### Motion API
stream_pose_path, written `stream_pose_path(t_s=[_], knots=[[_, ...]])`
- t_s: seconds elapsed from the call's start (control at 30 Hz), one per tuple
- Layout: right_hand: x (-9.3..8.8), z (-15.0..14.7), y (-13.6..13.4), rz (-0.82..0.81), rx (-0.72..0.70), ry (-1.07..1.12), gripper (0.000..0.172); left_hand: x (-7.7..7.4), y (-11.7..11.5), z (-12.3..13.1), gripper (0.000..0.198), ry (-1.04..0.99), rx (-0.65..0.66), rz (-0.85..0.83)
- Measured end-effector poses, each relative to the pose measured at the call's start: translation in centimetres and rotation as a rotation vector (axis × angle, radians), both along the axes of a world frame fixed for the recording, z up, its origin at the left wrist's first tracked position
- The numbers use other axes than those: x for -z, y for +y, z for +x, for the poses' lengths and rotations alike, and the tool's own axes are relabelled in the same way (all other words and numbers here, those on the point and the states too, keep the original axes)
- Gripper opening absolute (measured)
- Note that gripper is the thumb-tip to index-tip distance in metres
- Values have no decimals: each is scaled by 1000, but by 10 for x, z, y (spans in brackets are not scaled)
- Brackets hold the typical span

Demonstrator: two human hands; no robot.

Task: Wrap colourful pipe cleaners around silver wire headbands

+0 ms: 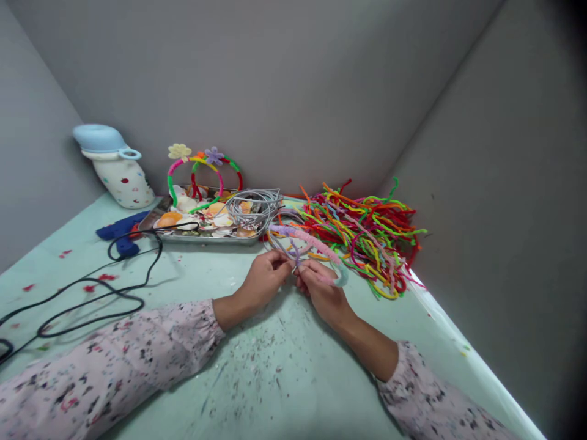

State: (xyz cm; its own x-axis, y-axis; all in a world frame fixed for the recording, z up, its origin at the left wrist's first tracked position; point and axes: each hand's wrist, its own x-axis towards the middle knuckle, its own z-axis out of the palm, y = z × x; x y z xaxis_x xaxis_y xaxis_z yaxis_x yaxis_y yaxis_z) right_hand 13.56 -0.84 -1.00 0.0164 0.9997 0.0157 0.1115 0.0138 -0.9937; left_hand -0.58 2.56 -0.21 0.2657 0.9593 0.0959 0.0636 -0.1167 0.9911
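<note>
Both hands meet over the table around a curved band wrapped in fuzzy pink, mint and purple pipe cleaner [317,240]. My left hand [262,280] is closed, its thumb and fingers pinching near the band's purple end. A purple pipe cleaner [296,252] sticks up between the fingertips of the two hands. My right hand [324,294] is closed around the band's lower end, where pink and mint parts show beside the knuckles. The exact spot under the fingertips is hidden. Just behind the hands lies a coil of grey wire [254,208], partly over the tray.
A metal tray [215,241] holds scraps, with two colourful flower-topped hoops [221,178] standing in it. To its left lie a blue glue gun [120,233] and black cord [142,284]. A white bottle [121,177] leans behind. Loose pipe cleaners [367,229] pile up at right.
</note>
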Motion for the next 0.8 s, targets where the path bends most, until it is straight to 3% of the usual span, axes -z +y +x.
stream_pose_path(t_s=[0.37,0.8], knots=[[16,4,4,1,37,-20,21,5,2,0,10,-37,-12,17],[18,3,5,-19,6,-26,20,3,3,1,12,-44,-17,-13]])
